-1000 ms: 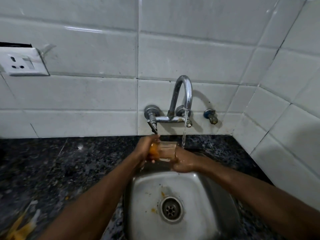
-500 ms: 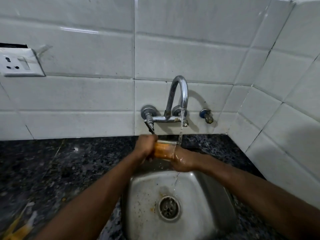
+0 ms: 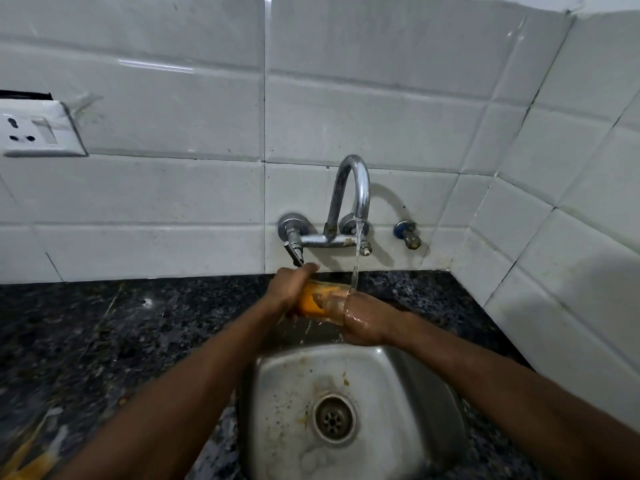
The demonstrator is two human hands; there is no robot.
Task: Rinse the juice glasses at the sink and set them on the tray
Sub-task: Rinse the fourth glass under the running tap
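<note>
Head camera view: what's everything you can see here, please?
juice glass: one, clear with orange residue, sideways under the tap
tap: one, chrome, on wall, running
valve: one, blue and brass, right of tap
sink: one, steel, stained, below hands
countertop: one, dark speckled, around sink
wall tiles: many, white, behind
socket: one, white, left wall
left hand: one, grips glass's base
right hand: one, wet, at glass's open end

We have 1 head view, looking forward and down, close over the sink (image 3: 408,368) and tap (image 3: 349,188).
</note>
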